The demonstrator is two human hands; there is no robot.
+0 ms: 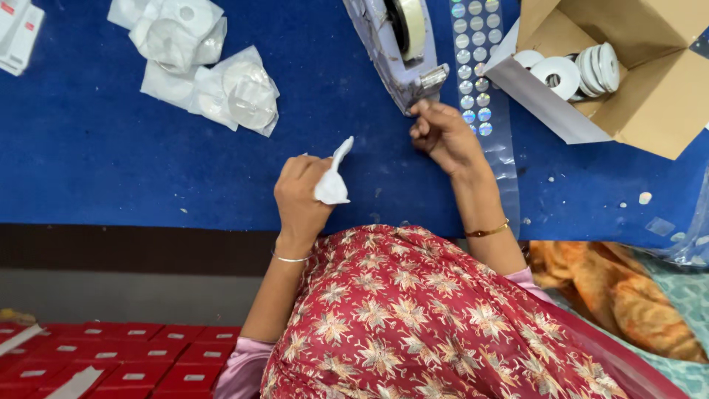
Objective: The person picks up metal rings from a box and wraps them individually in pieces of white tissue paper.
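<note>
At nine o'clock from the hands, a heap of clear pouches (203, 70) with white discs inside lies on the blue table (88, 148). The left hand (301, 196) is closed around a small white pouch (331, 181), its folded flap sticking up toward twelve o'clock. It looks light, thin and limp, likely slippery plastic, best pinched at the flap edge. The right hand (442, 133), fingers curled together, sits just below the mouth of the grey tape dispenser (402, 52) at twelve o'clock; whether it grips tape cannot be told. At two o'clock runs a strip of shiny round stickers (473, 66), then a cardboard box (650, 89) of white tape rolls (583, 72).
</note>
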